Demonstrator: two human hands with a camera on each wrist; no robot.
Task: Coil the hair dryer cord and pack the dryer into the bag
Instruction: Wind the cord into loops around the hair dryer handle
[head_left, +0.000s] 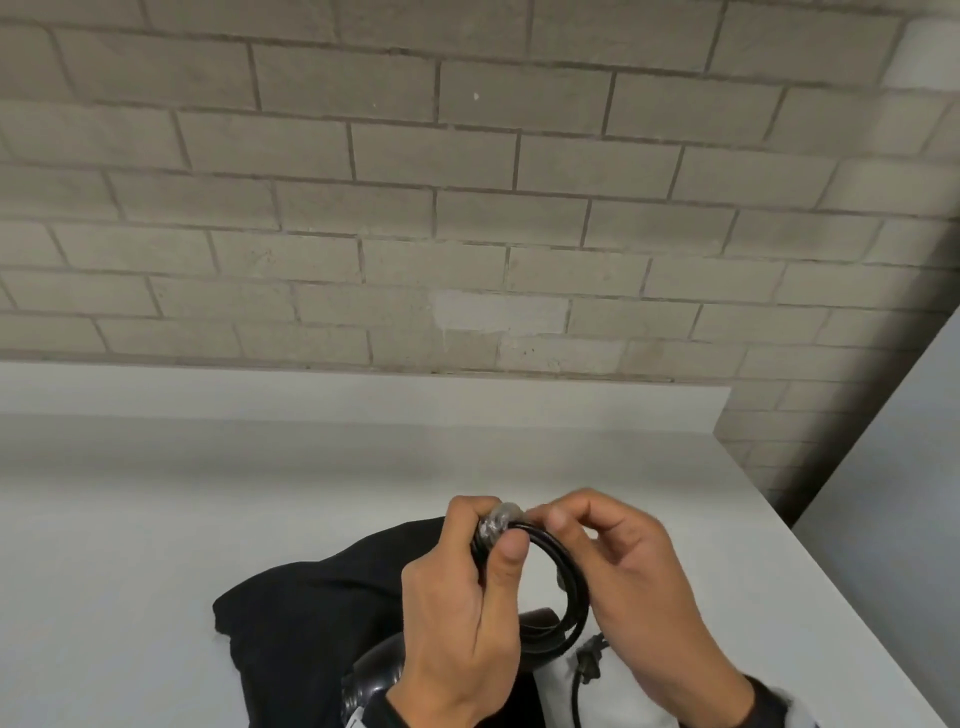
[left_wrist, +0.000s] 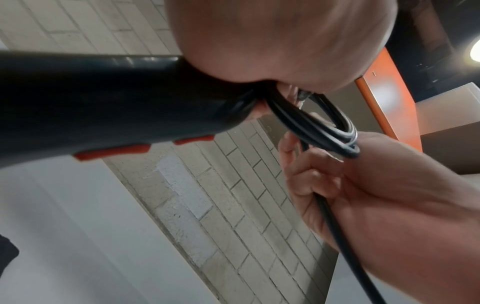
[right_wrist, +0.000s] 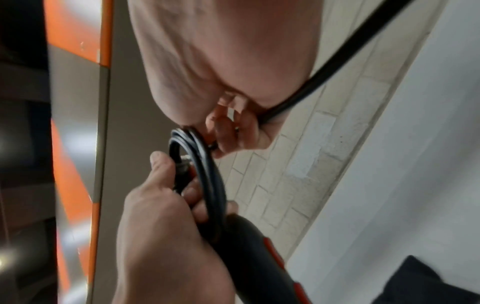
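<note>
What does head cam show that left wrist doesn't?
Head only: the plug hanging loose below the coil, the black bag spread on the white table, and something clear wrapped on the coil's top.

Left wrist only: the dryer handle with its orange switches, and an orange-edged panel behind.

Both: the left hand gripping the coiled cord, the right hand pinching near its top, the brick wall.
</note>
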